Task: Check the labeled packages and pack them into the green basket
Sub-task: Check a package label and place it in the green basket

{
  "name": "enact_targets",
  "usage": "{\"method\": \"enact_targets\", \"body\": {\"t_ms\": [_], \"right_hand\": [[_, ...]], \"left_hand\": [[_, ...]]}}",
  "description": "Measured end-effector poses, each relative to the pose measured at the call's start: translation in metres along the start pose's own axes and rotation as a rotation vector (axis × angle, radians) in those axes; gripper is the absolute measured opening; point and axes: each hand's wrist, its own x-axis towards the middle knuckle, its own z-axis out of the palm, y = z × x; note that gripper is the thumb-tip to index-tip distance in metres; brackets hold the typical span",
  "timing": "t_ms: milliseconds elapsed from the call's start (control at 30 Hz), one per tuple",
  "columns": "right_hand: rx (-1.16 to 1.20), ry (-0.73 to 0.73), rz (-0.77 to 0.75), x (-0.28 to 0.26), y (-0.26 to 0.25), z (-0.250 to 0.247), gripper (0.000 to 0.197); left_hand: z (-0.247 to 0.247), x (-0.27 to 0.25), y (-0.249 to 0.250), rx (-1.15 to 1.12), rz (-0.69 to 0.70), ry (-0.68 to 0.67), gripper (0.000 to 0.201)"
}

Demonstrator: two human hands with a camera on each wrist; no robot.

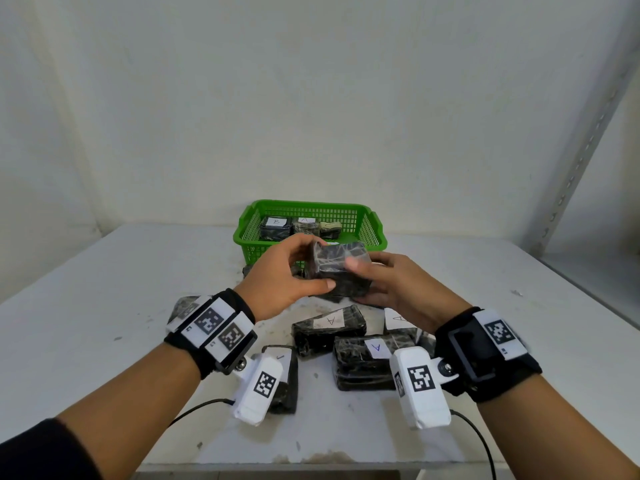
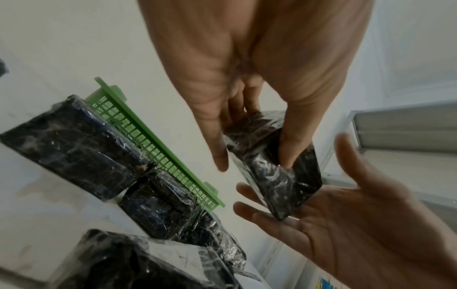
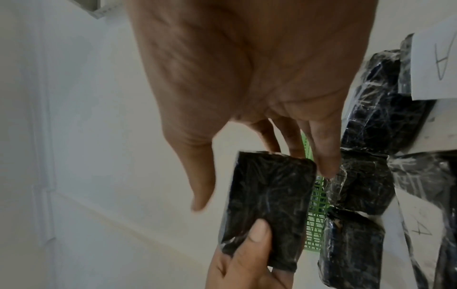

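A black plastic-wrapped package is held up in the air just in front of the green basket. My left hand grips its left end, thumb on the near face and fingers behind. My right hand lies open against its right end, straight fingers under the lower edge, thumb apart in the right wrist view. No label shows on the package faces in view. The basket holds three packages, two of them labelled B and A.
Several more wrapped packages lie on the white table below my hands, three with A labels, others at the left. A metal shelf upright stands at the right. The table's near edge is close.
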Motion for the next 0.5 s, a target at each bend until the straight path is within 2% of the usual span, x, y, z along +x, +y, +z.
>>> {"method": "enact_targets", "body": {"t_ms": [100,200,267,333,367,500], "right_hand": [[0.056,0.025,0.050,-0.001,-0.002,-0.002,0.046],[0.069,0.053,0.034,-0.001,0.000,-0.002,0.031],[0.076,0.084,0.016,0.000,0.001,-0.002,0.030],[0.087,0.091,0.016,0.002,0.003,-0.002,0.042],[0.080,0.083,0.023,0.002,0.004,-0.001,0.046],[-0.001,0.093,0.009,0.003,0.005,0.001,0.040]], "left_hand": [[0.000,-0.001,-0.001,-0.003,0.054,-0.018,0.061],[0.003,-0.004,0.005,-0.044,-0.022,-0.068,0.069],[0.006,-0.005,0.008,-0.120,-0.127,-0.086,0.056],[0.008,-0.003,0.009,-0.217,-0.197,-0.058,0.033],[0.007,-0.002,0.008,-0.220,-0.207,-0.032,0.027],[0.008,-0.001,0.006,-0.184,-0.191,-0.046,0.026]]}}
